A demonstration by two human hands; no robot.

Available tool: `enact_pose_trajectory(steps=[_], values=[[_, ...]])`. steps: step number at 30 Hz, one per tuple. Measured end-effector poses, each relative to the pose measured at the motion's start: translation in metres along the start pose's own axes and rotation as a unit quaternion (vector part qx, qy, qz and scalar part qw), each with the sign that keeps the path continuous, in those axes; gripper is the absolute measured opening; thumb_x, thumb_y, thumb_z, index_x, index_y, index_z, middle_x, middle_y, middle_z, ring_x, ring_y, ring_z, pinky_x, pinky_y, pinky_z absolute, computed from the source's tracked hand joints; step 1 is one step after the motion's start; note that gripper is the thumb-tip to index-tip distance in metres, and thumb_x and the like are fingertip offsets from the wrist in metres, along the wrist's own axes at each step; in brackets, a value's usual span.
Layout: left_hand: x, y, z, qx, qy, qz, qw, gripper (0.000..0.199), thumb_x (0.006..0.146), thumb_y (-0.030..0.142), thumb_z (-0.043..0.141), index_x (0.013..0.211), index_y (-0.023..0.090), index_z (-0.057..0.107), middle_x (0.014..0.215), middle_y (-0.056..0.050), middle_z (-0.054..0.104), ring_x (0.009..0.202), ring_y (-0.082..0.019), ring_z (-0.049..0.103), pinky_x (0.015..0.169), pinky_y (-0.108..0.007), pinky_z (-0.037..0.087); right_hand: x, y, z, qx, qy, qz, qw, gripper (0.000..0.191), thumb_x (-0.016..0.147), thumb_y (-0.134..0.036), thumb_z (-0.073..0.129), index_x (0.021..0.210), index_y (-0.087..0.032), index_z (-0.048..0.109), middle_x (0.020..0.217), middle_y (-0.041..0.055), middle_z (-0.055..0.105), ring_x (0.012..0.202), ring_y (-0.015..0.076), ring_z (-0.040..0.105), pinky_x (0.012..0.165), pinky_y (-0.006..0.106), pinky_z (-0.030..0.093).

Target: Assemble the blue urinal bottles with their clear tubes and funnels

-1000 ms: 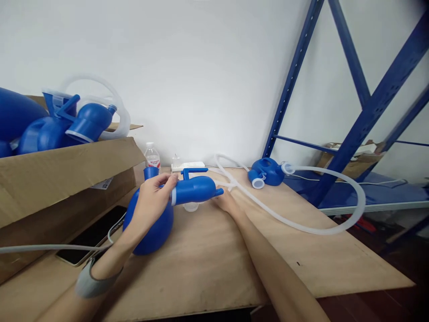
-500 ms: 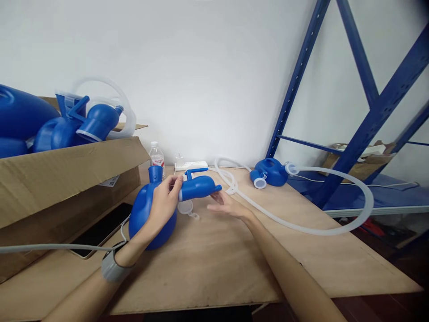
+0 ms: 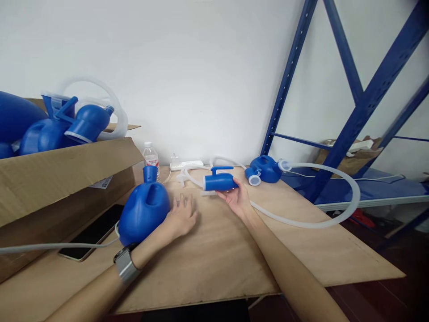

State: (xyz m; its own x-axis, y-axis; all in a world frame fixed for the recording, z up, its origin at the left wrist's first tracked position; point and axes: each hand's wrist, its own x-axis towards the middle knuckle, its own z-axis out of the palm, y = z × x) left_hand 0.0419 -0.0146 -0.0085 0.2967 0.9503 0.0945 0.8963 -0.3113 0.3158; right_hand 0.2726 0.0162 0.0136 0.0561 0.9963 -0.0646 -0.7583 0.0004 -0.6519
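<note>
My right hand [image 3: 236, 197] grips the narrow end of a blue cylindrical spout piece [image 3: 219, 182] from below and the right; its handle points up and its white-rimmed mouth faces left. My left hand [image 3: 182, 217] is palm down on the table, fingers apart, slightly blurred; the clear cap seen there earlier is mostly hidden under it. Just left of that hand stands a blue jug [image 3: 145, 212] with its neck upright and uncapped. Clear tubing [image 3: 192, 176] lies behind the spout piece.
On the left, a cardboard box [image 3: 73, 165] holds several blue jugs, with a phone [image 3: 92, 232] beside it. A water bottle [image 3: 151, 158] and a power strip [image 3: 187, 165] are near the wall. Another blue jug [image 3: 266, 170] with looping hose sits back right, near a blue rack [image 3: 288, 76].
My left hand has let go of the spout piece and come down to the table beside the jug. My right hand now holds the piece, farther right. The view has shifted slightly.
</note>
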Motion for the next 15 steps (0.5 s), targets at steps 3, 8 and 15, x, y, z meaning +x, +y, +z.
enact_pose_trajectory(steps=[3, 8, 15], values=[[-0.001, 0.002, -0.001, 0.091, -0.005, 0.008, 0.996, 0.059, 0.095, 0.035, 0.044, 0.150, 0.014, 0.046, 0.158, -0.031, 0.037, 0.139, -0.050, 0.045, 0.106, -0.065, 0.037, 0.002, -0.004, -0.004, 0.001, -0.002, -0.003, 1.000, 0.028, 0.084, -0.031, 0.069, 0.108, -0.024, 0.058, 0.100, 0.0049, 0.073, 0.093, 0.0245, 0.074, 0.081, 0.046, 0.068], [0.007, 0.010, -0.020, 0.087, -0.046, 0.021, 0.995, 0.049, 0.087, 0.027, 0.052, 0.134, 0.019, 0.063, 0.132, -0.028, 0.061, 0.116, -0.049, 0.059, 0.091, -0.061, 0.046, 0.001, -0.002, -0.004, -0.018, -0.013, 0.009, 1.000, 0.030, 0.085, -0.027, 0.068, 0.113, -0.024, 0.057, 0.096, 0.0043, 0.074, 0.089, 0.0221, 0.075, 0.077, 0.039, 0.068], [0.011, 0.008, -0.030, -0.031, -0.015, 0.009, 0.999, 0.037, 0.088, 0.038, 0.055, 0.116, 0.020, 0.072, 0.112, -0.018, 0.066, 0.100, -0.034, 0.067, 0.093, -0.047, 0.050, -0.007, -0.003, 0.002, 0.007, -0.013, 0.040, 0.999, 0.027, 0.087, -0.023, 0.059, 0.114, -0.018, 0.059, 0.099, 0.0092, 0.075, 0.090, 0.0242, 0.075, 0.076, 0.042, 0.068]])
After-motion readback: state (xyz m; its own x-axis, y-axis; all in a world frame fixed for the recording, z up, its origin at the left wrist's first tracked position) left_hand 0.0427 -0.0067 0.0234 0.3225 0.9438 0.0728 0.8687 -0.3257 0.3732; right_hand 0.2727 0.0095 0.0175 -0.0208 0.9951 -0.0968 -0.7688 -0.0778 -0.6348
